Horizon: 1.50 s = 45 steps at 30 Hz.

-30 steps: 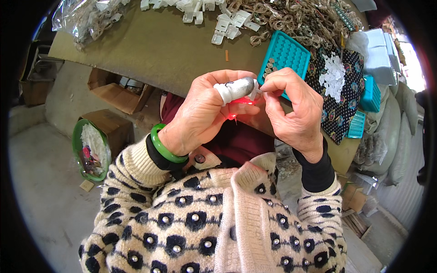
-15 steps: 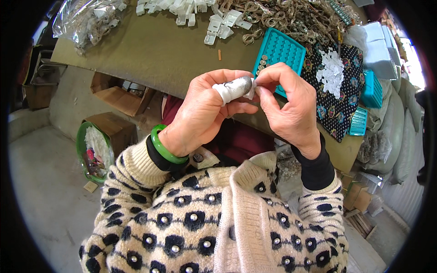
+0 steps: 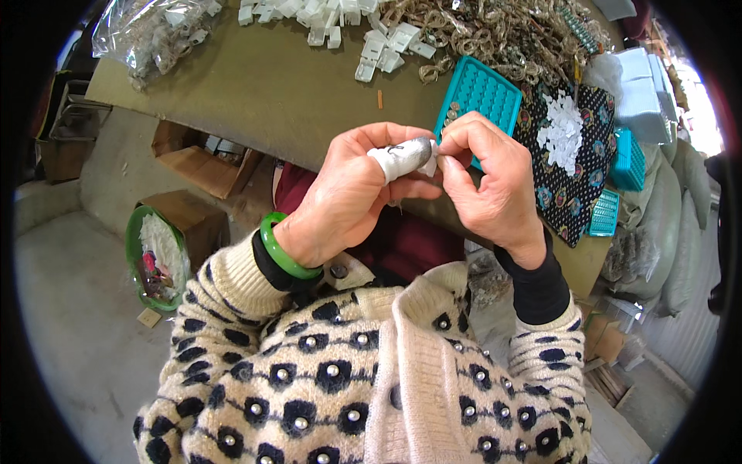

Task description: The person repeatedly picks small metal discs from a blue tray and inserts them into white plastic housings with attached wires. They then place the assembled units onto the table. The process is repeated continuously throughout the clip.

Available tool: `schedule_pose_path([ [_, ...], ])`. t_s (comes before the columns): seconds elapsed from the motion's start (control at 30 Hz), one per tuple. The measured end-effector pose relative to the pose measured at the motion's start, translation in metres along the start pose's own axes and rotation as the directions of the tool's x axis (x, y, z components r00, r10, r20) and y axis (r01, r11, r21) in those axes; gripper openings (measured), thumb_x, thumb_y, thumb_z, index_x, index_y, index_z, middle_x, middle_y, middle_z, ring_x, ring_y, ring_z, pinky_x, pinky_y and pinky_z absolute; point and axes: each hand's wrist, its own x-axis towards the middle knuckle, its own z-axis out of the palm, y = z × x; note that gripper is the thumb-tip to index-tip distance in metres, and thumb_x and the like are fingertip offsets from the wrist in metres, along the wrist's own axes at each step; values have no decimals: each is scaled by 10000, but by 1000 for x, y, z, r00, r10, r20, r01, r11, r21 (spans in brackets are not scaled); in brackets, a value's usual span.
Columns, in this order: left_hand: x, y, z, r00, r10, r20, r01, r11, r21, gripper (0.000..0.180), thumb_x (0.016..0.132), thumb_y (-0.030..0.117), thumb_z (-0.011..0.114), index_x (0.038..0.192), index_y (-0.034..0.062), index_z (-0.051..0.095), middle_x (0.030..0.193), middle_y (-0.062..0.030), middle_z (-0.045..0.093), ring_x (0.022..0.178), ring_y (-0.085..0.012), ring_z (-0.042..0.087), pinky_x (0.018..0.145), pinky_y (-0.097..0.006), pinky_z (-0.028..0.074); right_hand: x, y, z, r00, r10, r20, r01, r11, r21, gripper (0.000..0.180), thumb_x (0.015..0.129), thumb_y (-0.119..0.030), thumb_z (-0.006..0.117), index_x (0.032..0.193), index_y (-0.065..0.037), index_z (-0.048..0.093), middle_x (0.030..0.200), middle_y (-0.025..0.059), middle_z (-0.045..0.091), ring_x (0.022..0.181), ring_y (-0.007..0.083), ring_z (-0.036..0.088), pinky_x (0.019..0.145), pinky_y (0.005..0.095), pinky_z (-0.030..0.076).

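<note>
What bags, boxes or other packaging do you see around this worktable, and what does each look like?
Clear plastic bag: table's far left corner, crumpled, filled with small white pieces.
Brown cardboard boxes: on the floor under the table's left side, open.
Pale blue boxes: stacked at far right.
No signs or screens in view.

Small white wrapped piece (image 3: 403, 158), pinched btwn both hands.

Bare tabletop (image 3: 255, 85) left; teal tray (image 3: 481, 97) crowds right.
</note>
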Motion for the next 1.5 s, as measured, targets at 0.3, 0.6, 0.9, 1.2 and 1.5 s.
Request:
schedule_pose_path([
  [0.3,8,8,-16,995,-50,90,61,990,-125,207,974,125,582,1148,13,603,1048,-184,682,856,-253,719,630,-291,601,55,38,0,967,-254,10,215,796,-566,107,769,-9,620,873,-31,628,849,100,573,826,280,599,730,389,488],
  [0.6,9,13,-22,997,-11,73,22,988,-154,195,958,87,591,1141,20,605,964,-126,664,826,-260,721,629,-289,610,83,57,4,953,-257,158,292,654,-697,103,751,32,589,832,-32,588,862,100,507,850,264,571,711,377,483],
  [0.9,13,14,-24,994,16,109,3,986,-164,180,924,74,621,1096,21,605,905,-75,631,875,-229,693,641,-319,603,85,44,-12,958,156,-241,-44,909,415,52,889,16,632,901,-17,594,986,79,655,790,150,641,686,240,516],
  [1.2,15,30,-19,995,95,38,-87,980,-179,306,917,99,661,1202,14,592,881,-44,629,674,-80,560,500,-205,410,51,31,-11,927,375,29,-56,61,997,140,978,-101,512,1030,-10,605,1069,239,668,1010,388,671,819,466,581],
  [1.5,12,38,-4,974,223,-41,-213,962,171,256,923,140,660,1141,6,660,822,-28,645,639,-49,544,476,-168,351,24,10,1,950,292,-109,-13,387,922,220,958,-119,561,1143,2,565,1136,224,643,1034,360,652,876,437,540],
])
